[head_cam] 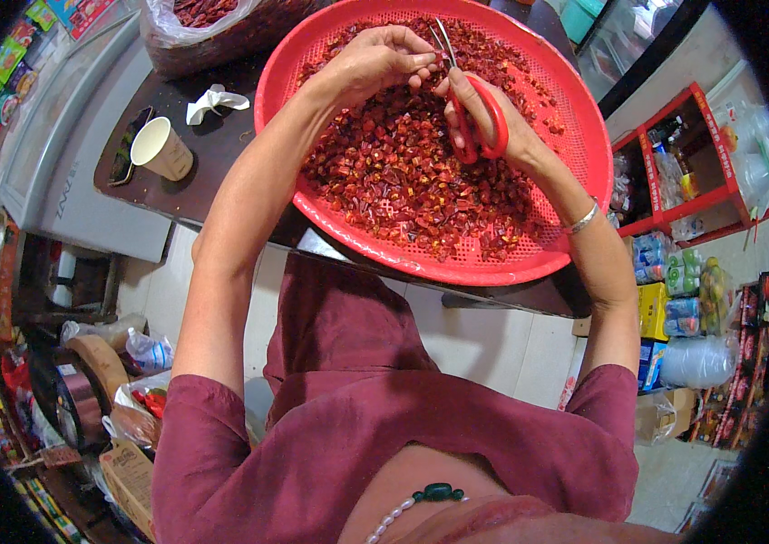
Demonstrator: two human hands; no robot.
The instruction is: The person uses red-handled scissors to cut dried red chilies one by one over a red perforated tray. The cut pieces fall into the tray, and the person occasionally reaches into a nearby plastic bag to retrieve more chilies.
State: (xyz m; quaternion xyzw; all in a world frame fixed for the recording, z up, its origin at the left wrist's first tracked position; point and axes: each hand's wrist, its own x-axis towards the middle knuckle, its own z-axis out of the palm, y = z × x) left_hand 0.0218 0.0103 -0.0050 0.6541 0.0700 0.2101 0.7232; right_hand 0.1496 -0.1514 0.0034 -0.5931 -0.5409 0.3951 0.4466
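Note:
Over a round red plastic sieve tray (439,273), both my hands work close together. My left hand (381,58) pinches what looks like a small dried red chili, mostly hidden by the fingertips. In my right hand (515,132) is a pair of scissors with red handles (501,132), thumb and fingers through the loops. Their metal blades point away from me, slightly apart, just right of the left fingertips. Beneath, a heap of cut dried chili pieces (398,177) with pale yellow seeds spreads across the perforated tray.
Left of the tray, the dark table (221,149) carries a paper cup (163,149), a crumpled tissue (216,102) and a phone (127,146). A plastic bag of dried chilies (208,34) stands behind them. A red shelf (690,163) and packaged goods (684,292) are on the right.

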